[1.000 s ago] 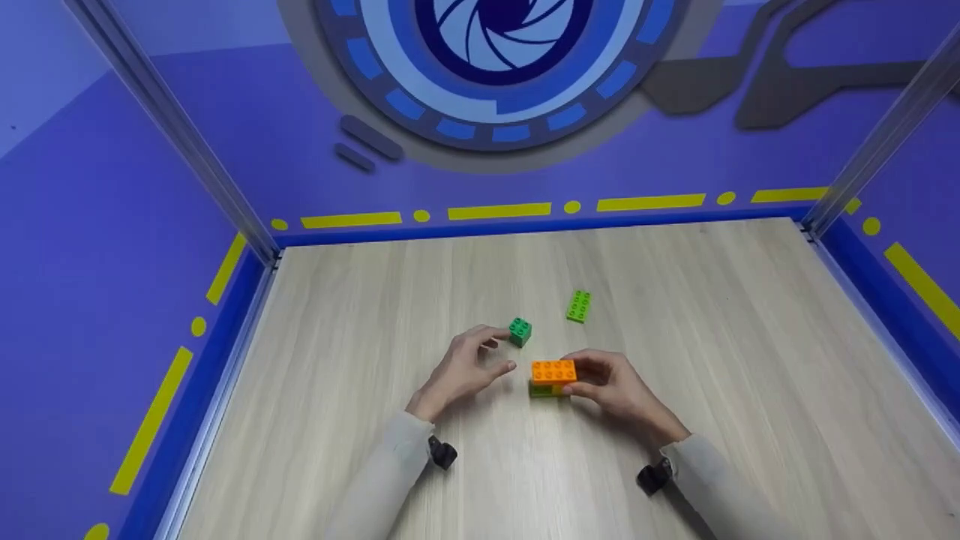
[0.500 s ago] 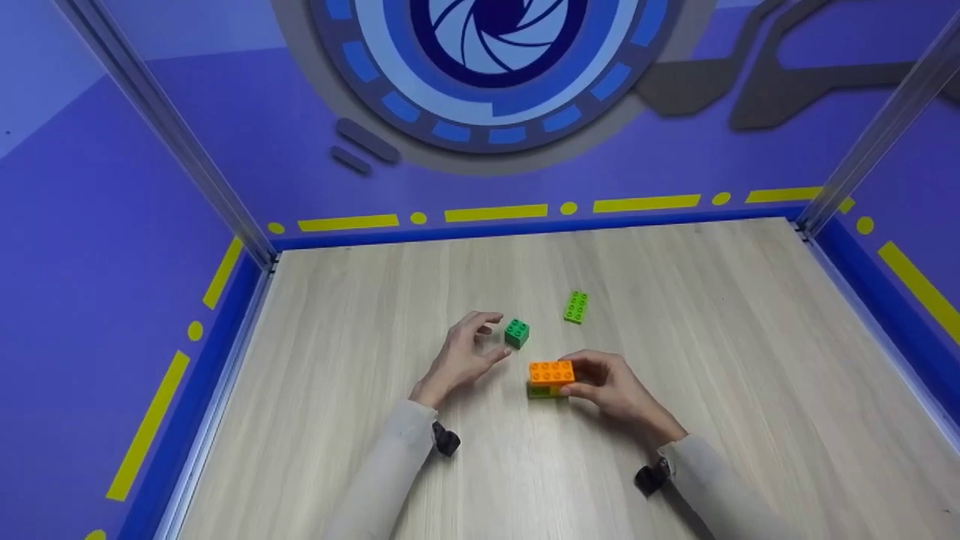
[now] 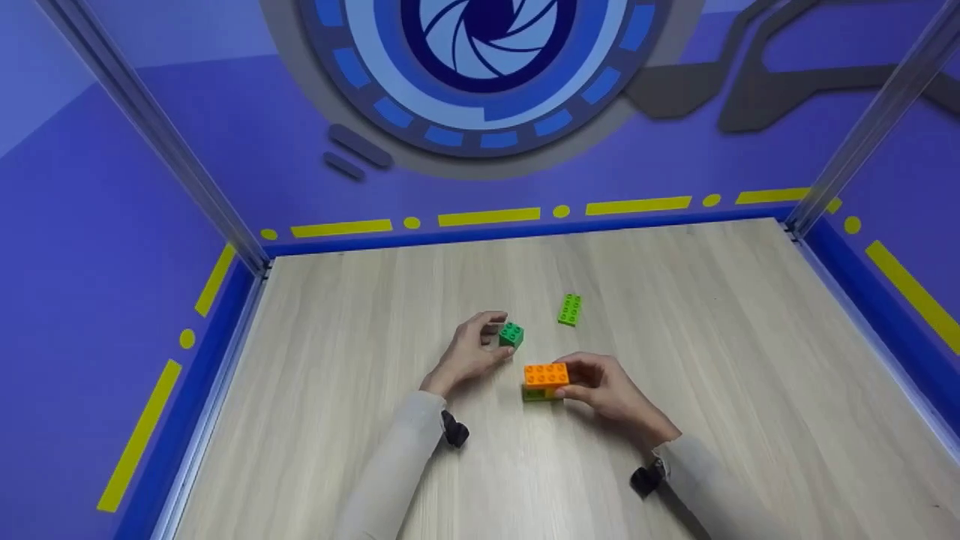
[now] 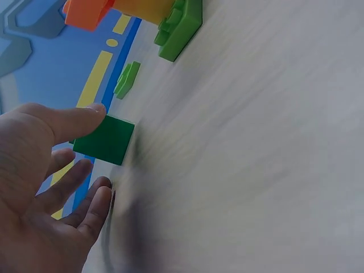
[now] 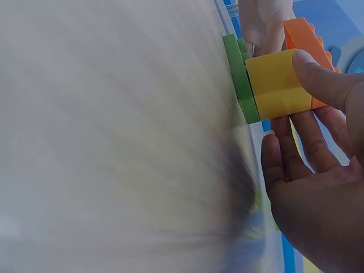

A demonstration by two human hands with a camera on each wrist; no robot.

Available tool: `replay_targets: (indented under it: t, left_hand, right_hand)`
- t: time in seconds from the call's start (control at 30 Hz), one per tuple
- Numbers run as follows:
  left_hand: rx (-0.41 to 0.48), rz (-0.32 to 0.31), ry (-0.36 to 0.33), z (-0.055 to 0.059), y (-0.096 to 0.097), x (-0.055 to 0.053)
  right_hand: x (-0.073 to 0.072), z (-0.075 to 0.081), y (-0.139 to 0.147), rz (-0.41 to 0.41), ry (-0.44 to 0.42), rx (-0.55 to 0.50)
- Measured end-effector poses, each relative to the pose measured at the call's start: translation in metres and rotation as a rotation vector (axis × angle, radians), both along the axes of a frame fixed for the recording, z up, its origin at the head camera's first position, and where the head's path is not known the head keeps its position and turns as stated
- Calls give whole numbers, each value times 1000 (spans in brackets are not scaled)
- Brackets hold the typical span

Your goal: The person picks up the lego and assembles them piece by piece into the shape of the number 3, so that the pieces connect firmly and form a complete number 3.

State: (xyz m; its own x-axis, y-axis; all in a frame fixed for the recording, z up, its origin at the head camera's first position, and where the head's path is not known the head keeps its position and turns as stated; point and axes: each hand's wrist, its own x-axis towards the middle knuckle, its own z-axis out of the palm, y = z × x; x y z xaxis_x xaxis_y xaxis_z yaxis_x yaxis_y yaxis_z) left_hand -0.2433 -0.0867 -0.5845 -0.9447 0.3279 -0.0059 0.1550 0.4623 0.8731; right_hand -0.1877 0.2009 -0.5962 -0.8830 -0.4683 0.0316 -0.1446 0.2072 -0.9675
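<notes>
My left hand [image 3: 472, 349] has its thumb and forefinger around a dark green toy brick [image 3: 511, 334] with studs on top. In the left wrist view the thumb lies against the near face of that green brick [image 4: 105, 141], and the other fingers are spread below. With thumb and fingers, my right hand [image 3: 611, 386] grips a small stack. On top of the stack is an orange brick [image 3: 546, 374], overhanging to one side. A yellow brick [image 5: 278, 85] forms the middle, under the right thumb. The base is a flat light green brick [image 5: 242, 79].
A flat lime green brick [image 3: 570, 309] lies farther back on the wooden table [image 3: 360, 315]. Blue-purple printed walls [image 3: 420, 187] with yellow markings enclose the table at the back and both sides.
My left hand first drew back from the green brick, then came in around it with thumb and forefinger. My right hand keeps holding the stack in place. The head view has shifted slightly.
</notes>
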Motion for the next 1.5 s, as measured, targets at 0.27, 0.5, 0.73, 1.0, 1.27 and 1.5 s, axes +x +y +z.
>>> replay_targets:
  t: [0.27, 0.5, 0.73, 1.0, 1.27, 1.5]
  left_hand:
    - [10, -18, -13, -2, 4, -3]
    - [-24, -24, -5, -3, 3, -3]
    - [-42, -16, 16, -3, 3, -3]
    - [-5, -6, 14, -2, 2, 2]
    - [-9, 2, 15, 2, 0, 4]
    - [-10, -1, 33, 10, 0, 4]
  right_hand:
    - [1, -1, 0, -11, -9, 21]
    - [1, -1, -1, -10, -28, 27]
    - [2, 0, -1, -14, -24, 20]
    - [3, -2, -1, -2, -35, 18]
    - [2, -3, -1, -5, -48, 6]
    - [0, 1, -2, -14, -54, 10]
